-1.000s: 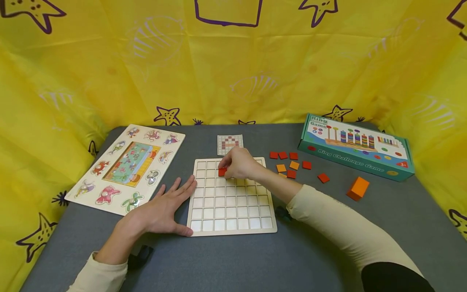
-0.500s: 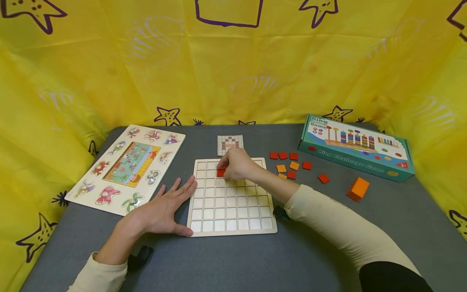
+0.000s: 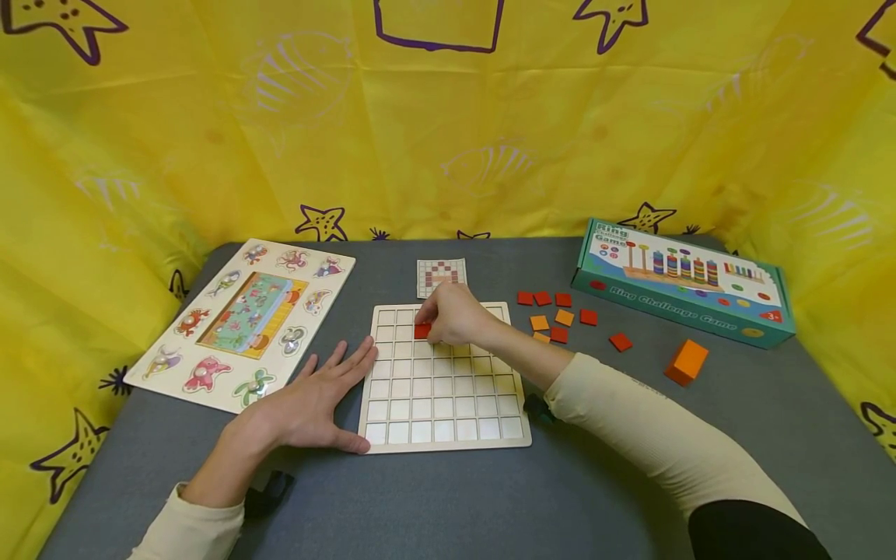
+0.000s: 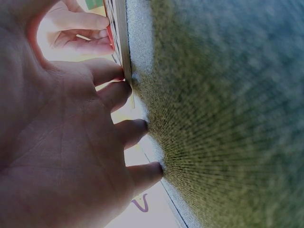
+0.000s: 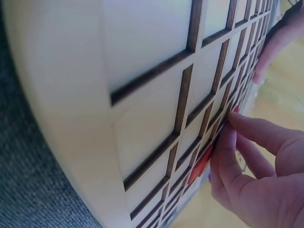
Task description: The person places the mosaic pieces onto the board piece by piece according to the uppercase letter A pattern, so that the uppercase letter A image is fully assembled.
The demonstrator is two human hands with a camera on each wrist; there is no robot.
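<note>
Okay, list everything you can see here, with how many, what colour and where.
Grid board: one, pale wood, table centre
Red tile: at least one, red, at the right fingertips; the hand may hide more
Loose tiles: nine, six red and three orange, right of the board
Pattern card: one, white and red, behind the board
Animal puzzle: one, cream with coloured pieces, left
Ring Challenge Game box: one, green and white, far right
Block: one, orange, in front of the box
Table: one, grey, underneath
Curtain: count unclear, yellow, around the table
Sleeves: two, cream, both arms
Left hand: one, bare, board's left edge
Right hand: one, bare, pinching the red tile
</note>
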